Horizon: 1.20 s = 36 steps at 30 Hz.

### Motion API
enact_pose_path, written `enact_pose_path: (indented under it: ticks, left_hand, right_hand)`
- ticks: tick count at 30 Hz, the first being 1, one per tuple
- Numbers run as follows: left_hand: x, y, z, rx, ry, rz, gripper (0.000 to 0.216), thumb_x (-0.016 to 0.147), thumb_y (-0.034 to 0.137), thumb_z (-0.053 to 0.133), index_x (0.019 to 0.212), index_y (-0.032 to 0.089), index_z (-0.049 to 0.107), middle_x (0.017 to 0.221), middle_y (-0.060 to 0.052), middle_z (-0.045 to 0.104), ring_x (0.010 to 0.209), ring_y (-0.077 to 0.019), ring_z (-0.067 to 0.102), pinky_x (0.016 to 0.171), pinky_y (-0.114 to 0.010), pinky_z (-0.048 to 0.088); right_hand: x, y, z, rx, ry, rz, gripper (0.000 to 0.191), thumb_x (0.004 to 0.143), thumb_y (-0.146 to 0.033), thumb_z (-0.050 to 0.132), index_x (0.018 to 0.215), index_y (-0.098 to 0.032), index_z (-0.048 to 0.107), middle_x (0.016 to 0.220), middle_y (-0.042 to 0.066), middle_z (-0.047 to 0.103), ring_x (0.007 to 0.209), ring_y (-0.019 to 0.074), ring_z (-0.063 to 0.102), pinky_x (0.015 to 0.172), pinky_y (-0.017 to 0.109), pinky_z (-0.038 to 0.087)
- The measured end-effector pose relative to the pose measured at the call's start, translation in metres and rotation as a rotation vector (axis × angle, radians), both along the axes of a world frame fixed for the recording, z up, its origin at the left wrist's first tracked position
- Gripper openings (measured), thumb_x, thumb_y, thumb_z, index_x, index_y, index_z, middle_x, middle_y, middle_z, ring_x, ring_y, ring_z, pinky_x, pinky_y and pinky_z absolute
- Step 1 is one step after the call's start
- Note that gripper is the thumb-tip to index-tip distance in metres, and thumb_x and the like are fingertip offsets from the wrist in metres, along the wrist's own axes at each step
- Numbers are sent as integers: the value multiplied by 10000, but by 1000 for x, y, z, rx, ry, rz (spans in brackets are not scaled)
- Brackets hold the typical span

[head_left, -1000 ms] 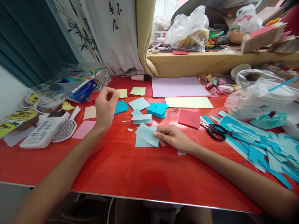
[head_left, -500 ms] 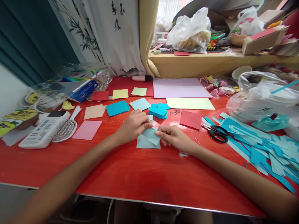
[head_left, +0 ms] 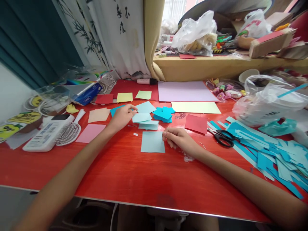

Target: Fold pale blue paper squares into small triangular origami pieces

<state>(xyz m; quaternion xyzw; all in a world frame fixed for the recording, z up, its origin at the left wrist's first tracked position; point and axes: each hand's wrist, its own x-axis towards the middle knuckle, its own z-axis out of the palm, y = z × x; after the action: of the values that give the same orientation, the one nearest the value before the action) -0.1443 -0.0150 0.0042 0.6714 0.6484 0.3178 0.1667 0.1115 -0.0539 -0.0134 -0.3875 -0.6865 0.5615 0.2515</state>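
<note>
- Since half a second ago, the left hand (head_left: 122,117) has pulled away to the left, lifting off a folded pale blue piece (head_left: 141,117) pinched between thumb and fingertips.
- Flat on the red table (head_left: 134,179) now lies the pale blue square (head_left: 152,141), front and centre.
- Just beside it sits the right hand (head_left: 180,140), fingers curled together, tips on the square's upper right corner.
- Off to the right, apart, lie the scissors (head_left: 220,136).

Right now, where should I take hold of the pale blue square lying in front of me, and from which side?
Take its right edge near the top corner, coming from the right: the pale blue square lies flat on the table, so only an edge can be pinched, and the right hand touches there. The top edge is crowded by folded papers.
</note>
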Motion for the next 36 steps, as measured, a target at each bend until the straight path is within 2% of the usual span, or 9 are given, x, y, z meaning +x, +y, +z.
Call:
enact_pose_path:
  ticks: [2, 6, 8, 11, 14, 18, 26, 32, 36]
  left_hand:
    - [5, -2, -1, 40, 102, -1, 157, 811, 282, 577, 921, 190, 642, 841, -44, 596, 708, -157, 554, 663, -314, 448]
    - [14, -15, 1, 540, 228, -60, 141, 839, 242, 544, 952, 178, 601, 1038, -98, 522, 949, -193, 547, 806, -347, 481]
    - [20, -26, 0, 742, 372, -305, 124, 851, 238, 528, 956, 195, 576, 985, -75, 543, 908, -175, 560, 763, -317, 495]
    - [33, -43, -7, 903, 671, -737, 122, 851, 315, 538, 900, 208, 569, 921, -40, 593, 784, -149, 590, 637, -274, 494]
    - [46, -51, -14, 752, 765, -943, 231, 883, 378, 478, 909, 170, 576, 915, -65, 630, 846, -181, 618, 701, -296, 516]
    - [50, -49, -15, 491, 684, -922, 334, 898, 429, 436, 963, 131, 572, 943, -118, 657, 933, -224, 628, 744, -321, 525]
    - [51, -49, -12, 367, 540, -832, 226, 891, 322, 476, 1005, 159, 582, 994, -105, 672, 975, -191, 638, 780, -277, 534]
    - [55, -49, -20, 463, 567, -755, 240, 915, 137, 364, 1060, 143, 555, 968, -103, 689, 939, -175, 660, 761, -277, 555]
    - [53, -52, -19, 731, 514, -729, 255, 913, 101, 376, 1129, 138, 507, 1010, -113, 699, 992, -182, 661, 822, -308, 562]
  right_hand:
    - [0, 0, 0, -3, 8, -4, 313, 894, -406, 450, 704, -179, 550, 476, -53, 445, 429, 64, 384, 427, 215, 288]
    - [0, 0, 0, -36, 32, -27, 300, 886, -393, 467, 694, -179, 550, 474, -54, 451, 415, 62, 374, 409, 211, 271]
    - [-1, 0, -1, -34, 61, -67, 296, 881, -380, 476, 679, -179, 554, 461, -57, 445, 407, 62, 369, 407, 211, 269]
    - [-1, 2, -3, 11, 128, -174, 297, 880, -367, 480, 667, -175, 557, 431, -64, 421, 402, 63, 356, 424, 214, 274]
    - [-1, 5, -5, 21, 185, -232, 302, 880, -381, 482, 673, -173, 550, 423, -67, 413, 398, 64, 343, 425, 218, 259]
    - [-1, 6, -6, 12, 202, -213, 302, 882, -385, 489, 679, -170, 553, 424, -68, 412, 394, 60, 338, 429, 219, 256]
    - [-1, 6, -8, 15, 216, -218, 308, 885, -397, 488, 689, -171, 561, 420, -67, 413, 396, 63, 340, 427, 215, 257]
    - [-1, 8, -7, 29, 251, -306, 296, 870, -383, 511, 666, -173, 552, 434, -59, 429, 401, 63, 356, 426, 215, 270]
    - [0, 9, -9, 18, 297, -375, 308, 881, -386, 497, 657, -180, 548, 382, -65, 399, 346, 64, 320, 389, 221, 244]
